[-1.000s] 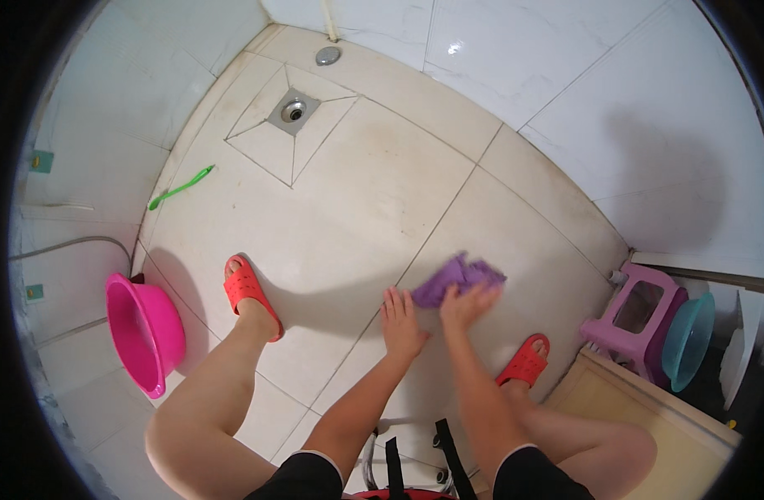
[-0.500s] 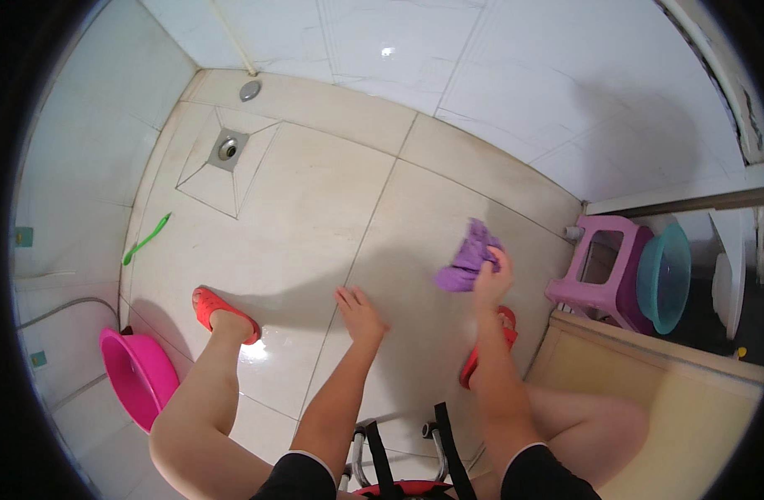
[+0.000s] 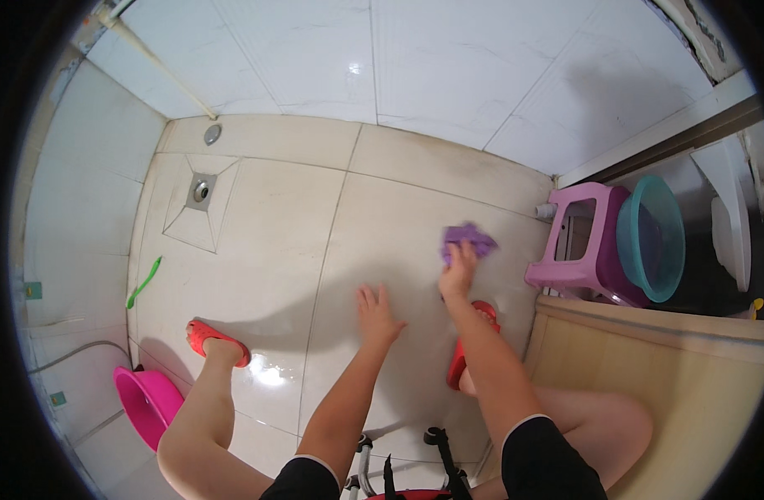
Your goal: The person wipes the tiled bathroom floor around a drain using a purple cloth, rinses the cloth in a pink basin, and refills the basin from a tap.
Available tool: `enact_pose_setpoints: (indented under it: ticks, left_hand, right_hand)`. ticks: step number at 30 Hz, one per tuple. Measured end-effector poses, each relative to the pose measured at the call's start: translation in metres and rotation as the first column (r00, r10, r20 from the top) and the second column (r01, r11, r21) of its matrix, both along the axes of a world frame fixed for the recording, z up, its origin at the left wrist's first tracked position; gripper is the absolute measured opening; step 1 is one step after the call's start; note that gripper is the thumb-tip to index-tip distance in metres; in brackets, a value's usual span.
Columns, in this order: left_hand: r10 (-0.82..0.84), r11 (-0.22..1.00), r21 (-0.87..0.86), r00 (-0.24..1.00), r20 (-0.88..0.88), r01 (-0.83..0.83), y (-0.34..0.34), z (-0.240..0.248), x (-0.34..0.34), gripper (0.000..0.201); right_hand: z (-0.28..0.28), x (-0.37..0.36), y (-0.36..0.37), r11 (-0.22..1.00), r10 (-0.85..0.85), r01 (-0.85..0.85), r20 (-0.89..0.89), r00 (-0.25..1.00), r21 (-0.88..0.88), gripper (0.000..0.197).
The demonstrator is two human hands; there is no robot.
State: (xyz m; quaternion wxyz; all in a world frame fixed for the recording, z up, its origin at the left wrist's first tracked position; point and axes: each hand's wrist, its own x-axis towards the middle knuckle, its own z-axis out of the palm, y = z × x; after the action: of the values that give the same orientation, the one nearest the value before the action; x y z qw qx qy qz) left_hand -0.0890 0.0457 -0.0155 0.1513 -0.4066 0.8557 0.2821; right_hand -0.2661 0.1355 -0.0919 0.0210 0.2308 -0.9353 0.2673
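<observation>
A crumpled purple cloth [image 3: 469, 241] is against the pale tiled floor [image 3: 399, 212], right of the middle. My right hand [image 3: 458, 273] bears down on its near side, fingers bent over the fabric; motion blurs the cloth a little, and the fingertips are partly lost in it. To the left, my left hand [image 3: 379, 318] hovers over the floor, or rests on it, with its fingers spread and nothing in them. Just behind my right hand is the red slipper [image 3: 460, 360] on my right foot.
Far left, a square floor drain [image 3: 201, 192] lies near a green long-handled brush [image 3: 144, 282]. A bright pink basin [image 3: 149, 406] leans by the left wall. On the right are a pink stool [image 3: 580, 237], a teal basin [image 3: 651, 239] and a wooden panel [image 3: 640, 375].
The view has shifted, showing more of the far wall. My right hand has gone from gripping the bunched cloth to pressing it lower and flatter. The left hand has moved right, fingers wider apart.
</observation>
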Motion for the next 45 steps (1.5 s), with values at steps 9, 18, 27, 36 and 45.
enact_pose_setpoints:
  ticks: [9,18,27,36,45]
  left_hand:
    - [0.071,0.996,-0.053,0.99,0.122,-0.065,0.018,0.0,-0.041,0.116]
    - [0.085,0.996,-0.005,0.977,0.197,-0.086,0.013,0.008,-0.047,0.12]
    - [0.063,0.997,-0.05,0.979,0.192,-0.054,0.009,0.014,-0.052,0.119]
    - [0.053,0.996,-0.085,0.978,0.202,-0.036,0.007,-0.004,-0.042,0.125]
    - [0.098,0.995,-0.026,0.99,0.099,-0.096,0.006,0.016,-0.05,0.117]
  right_hand:
    - [0.018,-0.105,0.078,0.927,-0.37,0.348,-0.196,0.908,-0.138,0.04]
    - [-0.007,-0.122,0.082,0.798,-0.592,0.596,-0.072,0.803,0.09,0.047]
    - [-0.001,-0.028,-0.041,0.866,0.354,-0.204,0.272,0.895,-0.456,0.045]
    - [0.046,-0.098,-0.013,0.912,-0.187,0.162,-0.028,0.982,-0.377,0.041]
    - [0.051,-0.211,0.037,0.949,-0.236,0.191,-0.164,0.958,-0.252,0.044]
